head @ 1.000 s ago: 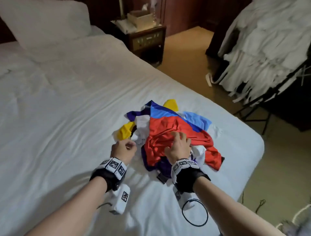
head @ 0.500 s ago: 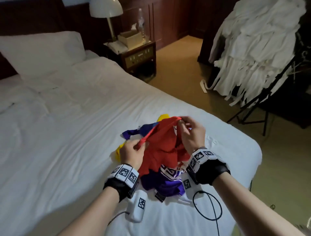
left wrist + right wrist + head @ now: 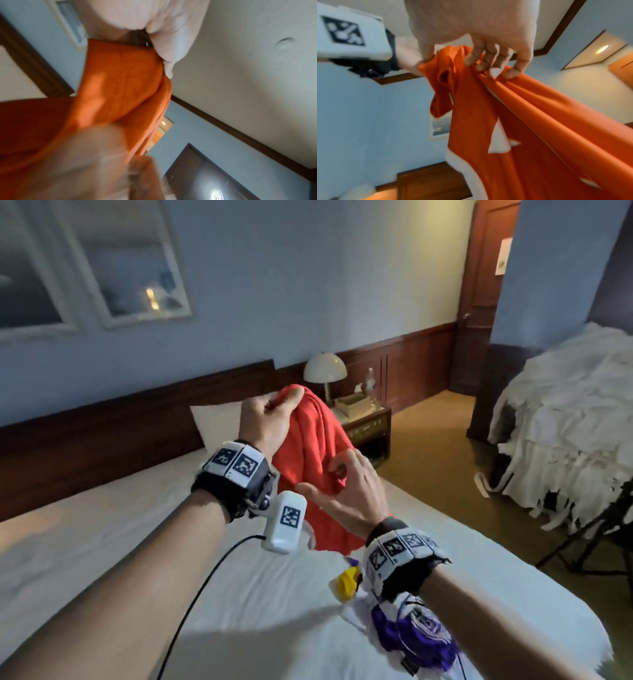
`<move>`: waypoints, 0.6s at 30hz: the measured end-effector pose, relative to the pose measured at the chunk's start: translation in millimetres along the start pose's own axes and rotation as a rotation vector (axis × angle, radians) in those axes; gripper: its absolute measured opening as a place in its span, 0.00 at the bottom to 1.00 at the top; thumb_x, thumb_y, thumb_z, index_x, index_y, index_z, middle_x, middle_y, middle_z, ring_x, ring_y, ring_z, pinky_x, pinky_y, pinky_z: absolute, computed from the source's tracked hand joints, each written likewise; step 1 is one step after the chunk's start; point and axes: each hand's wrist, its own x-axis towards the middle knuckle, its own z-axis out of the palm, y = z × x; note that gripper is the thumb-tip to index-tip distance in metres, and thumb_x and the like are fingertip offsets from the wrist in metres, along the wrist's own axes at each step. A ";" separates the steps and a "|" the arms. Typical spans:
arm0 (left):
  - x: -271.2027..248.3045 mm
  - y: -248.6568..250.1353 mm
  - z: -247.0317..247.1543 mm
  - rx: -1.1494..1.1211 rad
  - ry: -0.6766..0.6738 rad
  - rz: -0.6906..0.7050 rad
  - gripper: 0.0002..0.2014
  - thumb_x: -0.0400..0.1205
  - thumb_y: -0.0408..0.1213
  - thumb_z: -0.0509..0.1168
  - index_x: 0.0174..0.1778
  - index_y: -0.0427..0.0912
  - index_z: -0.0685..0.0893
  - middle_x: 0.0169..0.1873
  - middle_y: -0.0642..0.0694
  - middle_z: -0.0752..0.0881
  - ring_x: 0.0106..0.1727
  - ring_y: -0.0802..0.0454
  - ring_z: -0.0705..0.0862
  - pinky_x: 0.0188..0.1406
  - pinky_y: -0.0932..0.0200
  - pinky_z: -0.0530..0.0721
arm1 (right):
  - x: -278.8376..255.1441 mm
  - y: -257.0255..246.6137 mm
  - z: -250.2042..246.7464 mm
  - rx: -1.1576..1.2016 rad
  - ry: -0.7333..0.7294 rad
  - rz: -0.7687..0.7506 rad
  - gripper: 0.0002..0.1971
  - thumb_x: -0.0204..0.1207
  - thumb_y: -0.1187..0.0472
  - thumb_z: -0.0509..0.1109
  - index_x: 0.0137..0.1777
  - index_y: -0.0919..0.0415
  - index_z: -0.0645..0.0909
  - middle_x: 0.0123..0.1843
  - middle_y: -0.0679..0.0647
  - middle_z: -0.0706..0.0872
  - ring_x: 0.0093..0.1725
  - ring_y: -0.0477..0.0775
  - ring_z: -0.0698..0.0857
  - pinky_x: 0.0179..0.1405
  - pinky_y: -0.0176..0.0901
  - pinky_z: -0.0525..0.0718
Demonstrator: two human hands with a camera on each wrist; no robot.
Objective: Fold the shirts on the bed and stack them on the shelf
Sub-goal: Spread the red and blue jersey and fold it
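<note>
Shirt [image 3: 317, 460], red, hangs in the air above the bed [image 3: 102, 542], long axis near vertical, bunched at top and trailing down toward the other shirts [image 3: 407, 625] lying at the near right. Left hand [image 3: 265, 422] is fisted round the top edge, the higher and farther of the two; right hand [image 3: 349, 494] sits lower and nearer, just right of the cloth, fingers curled into a fold with thumb pressed on it. Judgement: right hand is better placed to run along the edge and spread the shirt flat.
</note>
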 end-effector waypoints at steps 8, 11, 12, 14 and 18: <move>-6.0 132.3 -224.1 -0.008 0.355 0.105 0.13 0.78 0.40 0.74 0.56 0.39 0.90 0.45 0.50 0.89 0.40 0.64 0.85 0.50 0.68 0.83 | 27.0 -159.6 55.7 0.181 -0.193 0.054 0.08 0.76 0.63 0.65 0.39 0.49 0.79 0.35 0.51 0.91 0.41 0.55 0.90 0.46 0.53 0.86; -15.9 153.3 -293.3 -0.053 0.375 0.083 0.15 0.79 0.41 0.73 0.59 0.40 0.89 0.50 0.45 0.90 0.49 0.54 0.87 0.60 0.56 0.85 | 34.8 -225.5 60.7 0.381 -0.293 -0.023 0.06 0.77 0.59 0.69 0.38 0.52 0.80 0.36 0.48 0.90 0.39 0.48 0.89 0.48 0.55 0.87; -20.1 159.2 -307.8 -0.076 0.348 0.073 0.14 0.79 0.40 0.73 0.59 0.39 0.89 0.50 0.44 0.90 0.51 0.50 0.88 0.64 0.49 0.84 | 29.8 -251.9 66.4 0.377 -0.372 -0.076 0.07 0.74 0.52 0.73 0.38 0.51 0.81 0.37 0.47 0.90 0.39 0.46 0.88 0.47 0.51 0.87; -28.2 171.0 -324.1 -0.088 0.297 0.073 0.13 0.79 0.38 0.73 0.57 0.38 0.89 0.52 0.41 0.90 0.57 0.45 0.88 0.67 0.43 0.82 | 14.1 -297.9 90.3 0.309 -0.501 -0.133 0.22 0.63 0.33 0.75 0.45 0.50 0.81 0.42 0.46 0.89 0.44 0.46 0.86 0.46 0.44 0.85; -38.4 191.8 -354.3 -0.048 0.330 0.111 0.12 0.77 0.43 0.75 0.54 0.42 0.90 0.53 0.43 0.91 0.59 0.46 0.88 0.68 0.43 0.82 | -3.5 -348.3 144.1 0.180 -0.464 -0.071 0.33 0.59 0.40 0.76 0.58 0.57 0.70 0.54 0.60 0.85 0.53 0.65 0.84 0.47 0.51 0.81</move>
